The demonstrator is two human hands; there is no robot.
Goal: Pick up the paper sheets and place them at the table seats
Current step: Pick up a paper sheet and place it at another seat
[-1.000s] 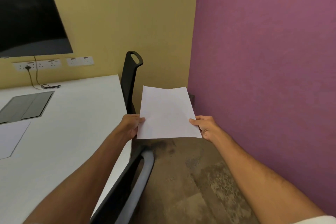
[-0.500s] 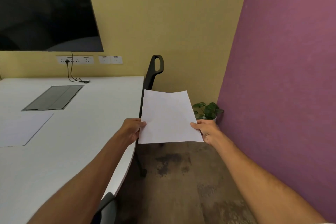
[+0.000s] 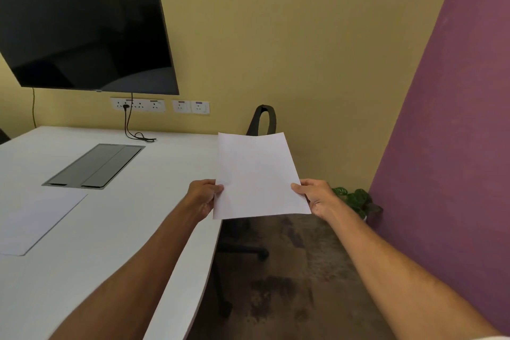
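I hold a white paper sheet (image 3: 256,176) in front of me with both hands, over the right edge of the white table (image 3: 132,229). My left hand (image 3: 204,196) pinches its lower left edge and my right hand (image 3: 314,197) pinches its lower right edge. Whether it is one sheet or a thin stack I cannot tell. Another white sheet (image 3: 36,221) lies flat on the table at the left. A black chair (image 3: 263,120) stands at the table's far right side, mostly hidden behind the held paper.
A dark screen (image 3: 82,30) hangs on the yellow wall above wall sockets (image 3: 160,105) with a plugged cable. A grey cable hatch (image 3: 95,165) is set into the tabletop. A small potted plant (image 3: 356,200) stands by the purple wall (image 3: 447,146). The chair base (image 3: 248,251) rests on the brown floor.
The view has swung left and up, bringing more of the table, the screen and the plant into sight. The near chair at the bottom has dropped out of view. Both hands keep hold of the paper.
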